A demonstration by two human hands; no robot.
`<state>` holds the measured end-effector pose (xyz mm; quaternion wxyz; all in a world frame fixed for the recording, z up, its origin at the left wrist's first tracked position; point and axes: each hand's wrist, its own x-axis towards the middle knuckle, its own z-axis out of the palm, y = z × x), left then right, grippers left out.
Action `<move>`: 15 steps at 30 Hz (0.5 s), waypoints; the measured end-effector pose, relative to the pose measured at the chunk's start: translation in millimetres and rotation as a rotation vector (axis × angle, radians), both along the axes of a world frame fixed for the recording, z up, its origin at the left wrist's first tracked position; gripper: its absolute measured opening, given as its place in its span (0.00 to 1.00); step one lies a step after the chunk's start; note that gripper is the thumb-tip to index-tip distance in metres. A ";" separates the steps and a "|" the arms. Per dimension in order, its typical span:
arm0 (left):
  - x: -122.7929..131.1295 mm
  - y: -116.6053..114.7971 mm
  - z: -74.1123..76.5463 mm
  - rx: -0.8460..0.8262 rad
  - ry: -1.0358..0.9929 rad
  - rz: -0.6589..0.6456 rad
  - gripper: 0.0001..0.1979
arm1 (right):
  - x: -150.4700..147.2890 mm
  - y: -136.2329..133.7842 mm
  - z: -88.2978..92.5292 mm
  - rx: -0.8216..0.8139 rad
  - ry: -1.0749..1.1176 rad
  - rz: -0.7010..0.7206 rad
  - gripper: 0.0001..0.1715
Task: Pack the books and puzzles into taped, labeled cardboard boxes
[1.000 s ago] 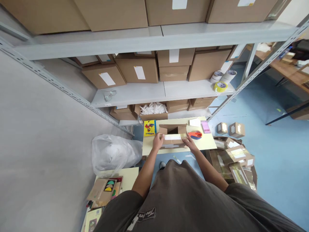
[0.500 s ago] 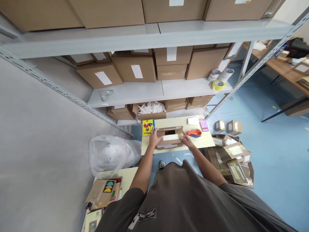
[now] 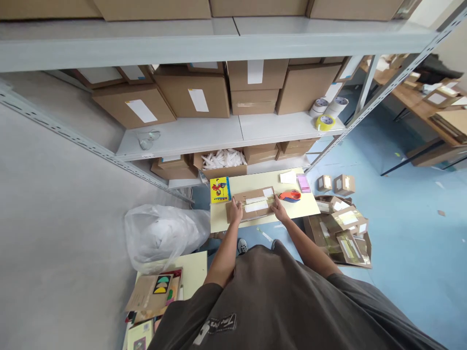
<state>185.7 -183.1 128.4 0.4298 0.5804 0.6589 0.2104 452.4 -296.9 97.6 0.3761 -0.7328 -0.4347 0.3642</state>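
Note:
A brown cardboard box (image 3: 239, 197) with white labels and strips of tape lies on the pale yellow table (image 3: 219, 223), its top flaps folded down. My left hand (image 3: 236, 212) grips its left end, the thumb on top. At the right end, my right hand (image 3: 279, 210) presses the box in the same way. Just right of that hand lies an orange and blue tape dispenser (image 3: 292, 196). Beyond my left hand is a yellow picture book or box (image 3: 219, 189) with a red figure on it.
A white card (image 3: 288, 177) and a pink item (image 3: 302, 183) lie at the table's back right. Shelves (image 3: 189, 141) with cardboard boxes rise behind. A clear plastic bag (image 3: 164, 236) stands left; a carton of flattened boxes (image 3: 339, 231) sits on the floor at right.
The box's open top has been folded shut under my hands, so the dark inside no longer shows. My view has shifted slightly.

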 end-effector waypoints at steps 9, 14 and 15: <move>6.0 5.7 -10.3 -0.007 -0.042 0.005 0.39 | 13.9 2.5 16.7 -0.067 -0.172 0.138 0.48; 5.4 11.5 -20.5 0.044 0.055 0.016 0.37 | 53.8 4.6 38.2 0.058 -0.331 0.110 0.47; 5.0 12.1 -21.8 0.067 0.080 -0.001 0.38 | 67.3 5.8 42.5 0.070 -0.354 0.087 0.47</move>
